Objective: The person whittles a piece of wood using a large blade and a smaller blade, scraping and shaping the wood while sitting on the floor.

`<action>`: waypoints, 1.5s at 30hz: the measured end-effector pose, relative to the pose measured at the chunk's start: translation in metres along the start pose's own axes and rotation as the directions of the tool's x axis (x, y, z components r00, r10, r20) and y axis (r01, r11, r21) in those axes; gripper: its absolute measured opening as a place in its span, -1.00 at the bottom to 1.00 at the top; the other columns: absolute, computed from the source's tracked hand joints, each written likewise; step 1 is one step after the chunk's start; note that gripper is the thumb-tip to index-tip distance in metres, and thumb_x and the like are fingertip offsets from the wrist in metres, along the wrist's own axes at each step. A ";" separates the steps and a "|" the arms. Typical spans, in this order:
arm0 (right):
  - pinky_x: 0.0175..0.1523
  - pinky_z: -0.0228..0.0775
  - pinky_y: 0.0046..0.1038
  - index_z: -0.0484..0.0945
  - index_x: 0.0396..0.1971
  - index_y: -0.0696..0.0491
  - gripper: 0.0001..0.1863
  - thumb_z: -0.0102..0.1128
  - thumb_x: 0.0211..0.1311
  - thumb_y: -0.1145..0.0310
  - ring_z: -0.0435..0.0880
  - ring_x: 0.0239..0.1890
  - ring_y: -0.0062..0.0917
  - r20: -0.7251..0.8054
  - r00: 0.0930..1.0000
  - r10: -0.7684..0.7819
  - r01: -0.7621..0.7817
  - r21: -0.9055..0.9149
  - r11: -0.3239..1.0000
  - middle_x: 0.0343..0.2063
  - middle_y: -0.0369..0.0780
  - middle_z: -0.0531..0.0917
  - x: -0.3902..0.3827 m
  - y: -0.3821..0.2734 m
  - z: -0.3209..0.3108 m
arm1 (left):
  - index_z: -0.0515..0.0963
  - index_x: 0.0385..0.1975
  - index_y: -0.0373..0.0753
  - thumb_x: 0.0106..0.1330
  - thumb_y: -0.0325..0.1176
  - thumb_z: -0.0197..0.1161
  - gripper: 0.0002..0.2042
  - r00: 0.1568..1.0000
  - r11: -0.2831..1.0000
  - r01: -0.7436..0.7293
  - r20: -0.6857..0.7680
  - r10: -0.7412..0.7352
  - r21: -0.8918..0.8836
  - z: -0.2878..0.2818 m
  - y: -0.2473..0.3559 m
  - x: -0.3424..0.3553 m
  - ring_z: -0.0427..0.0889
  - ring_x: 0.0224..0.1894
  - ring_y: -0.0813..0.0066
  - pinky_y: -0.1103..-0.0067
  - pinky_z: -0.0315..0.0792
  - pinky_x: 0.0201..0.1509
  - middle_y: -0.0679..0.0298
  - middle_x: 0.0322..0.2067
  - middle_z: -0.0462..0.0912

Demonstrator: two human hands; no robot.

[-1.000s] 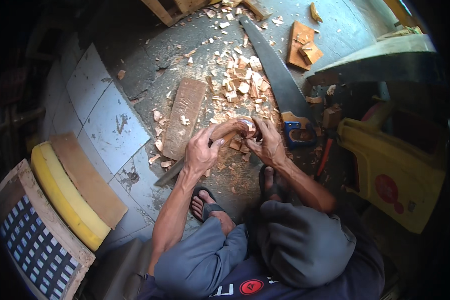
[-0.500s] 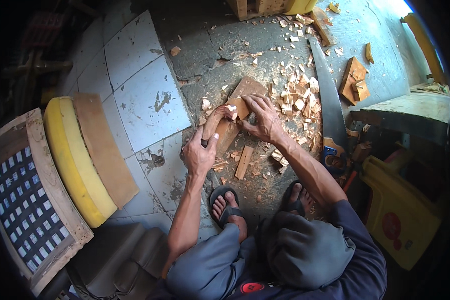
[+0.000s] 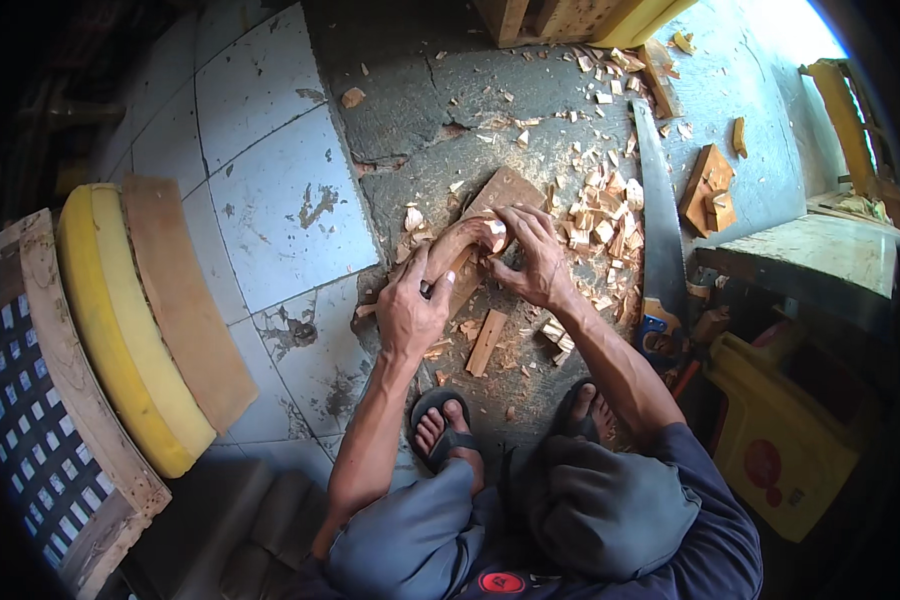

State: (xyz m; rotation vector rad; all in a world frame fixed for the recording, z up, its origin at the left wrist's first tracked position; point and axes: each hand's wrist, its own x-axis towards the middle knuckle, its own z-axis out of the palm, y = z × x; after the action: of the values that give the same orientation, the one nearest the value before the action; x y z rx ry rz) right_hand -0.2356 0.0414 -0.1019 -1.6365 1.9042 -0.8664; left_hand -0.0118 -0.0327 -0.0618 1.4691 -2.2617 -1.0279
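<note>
A curved piece of brown wood (image 3: 458,243), with a pale, freshly cut end, is held between my two hands. My left hand (image 3: 412,310) grips its nearer, left end, thumb and fingers wrapped around it. At the pale far end my right hand (image 3: 532,262) is closed, fingers bent over the wood and thumb below. Underneath lies a flat wooden board (image 3: 511,188) on the floor, partly hidden by the curved piece and my hands. A small loose strip of wood (image 3: 486,342) rests nearer my feet.
Wood chips (image 3: 602,220) are scattered at the right, beside a handsaw (image 3: 660,220) with a blue handle. Farther right lie wooden offcuts (image 3: 708,190) and a yellow plastic object (image 3: 775,430). Yellow foam (image 3: 135,330) and a webbed wooden frame (image 3: 80,400) stand at left.
The curved wood has turned slightly, and its pale end now sits under my right fingers. My left hand keeps its grip. The whole view has shifted a little.
</note>
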 end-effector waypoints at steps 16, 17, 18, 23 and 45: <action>0.26 0.41 -0.16 0.51 0.21 0.15 -0.47 0.32 0.21 0.55 0.57 0.13 -0.08 -0.115 0.874 0.472 -0.477 -0.012 0.879 0.07 -0.01 0.60 -0.168 -0.007 -0.065 | 0.52 0.25 -0.37 0.31 -0.23 0.40 -0.46 0.999 0.999 0.049 -0.016 -0.049 -0.008 0.001 0.007 0.003 0.71 0.08 -0.12 0.28 0.57 0.16 -0.22 0.06 0.67; 0.24 0.42 -0.16 0.52 0.18 0.15 -0.50 0.29 0.20 0.58 0.56 0.12 -0.07 -0.142 0.868 0.476 -0.490 -0.079 0.868 0.05 0.00 0.60 -0.191 -0.006 -0.075 | 0.52 0.25 -0.36 0.31 -0.23 0.41 -0.45 0.998 0.998 0.059 0.002 -0.059 -0.005 0.001 0.010 0.004 0.71 0.07 -0.12 0.28 0.58 0.16 -0.22 0.05 0.67; 0.22 0.42 -0.15 0.53 0.14 0.15 -0.53 0.27 0.19 0.61 0.56 0.11 -0.05 -0.174 0.861 0.478 -0.503 -0.144 0.852 0.04 0.00 0.59 -0.216 -0.003 -0.084 | 0.53 0.25 -0.36 0.31 -0.22 0.41 -0.45 0.998 0.998 0.061 0.020 -0.061 -0.001 0.002 0.014 0.007 0.71 0.06 -0.12 0.27 0.58 0.15 -0.22 0.04 0.68; 0.21 0.39 -0.04 0.52 0.10 0.13 -0.51 0.27 0.11 0.60 0.50 0.13 0.08 -0.061 0.750 0.658 -0.633 -0.354 0.688 0.05 0.08 0.50 -0.297 0.015 -0.107 | 0.48 0.27 -0.41 0.29 -0.31 0.39 -0.44 0.998 0.998 0.062 0.024 -0.061 -0.007 0.002 0.012 0.005 0.72 0.05 -0.12 0.29 0.62 0.12 -0.21 0.04 0.68; 0.32 0.29 -0.08 0.48 0.12 0.13 -0.52 0.27 0.15 0.56 0.46 0.17 0.01 -0.159 0.734 0.660 -0.672 -0.311 0.672 0.08 0.06 0.47 -0.299 0.030 -0.119 | 0.52 0.24 -0.39 0.27 -0.28 0.40 -0.45 0.992 0.991 0.126 0.020 -0.126 -0.044 0.004 0.013 0.002 0.72 0.06 -0.10 0.28 0.60 0.14 -0.15 0.06 0.69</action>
State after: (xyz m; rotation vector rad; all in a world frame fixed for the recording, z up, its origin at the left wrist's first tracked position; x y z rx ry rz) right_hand -0.2909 0.3564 -0.0557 -0.9151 2.5311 -0.2453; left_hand -0.0241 -0.0300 -0.0565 1.6075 -2.1655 -1.1245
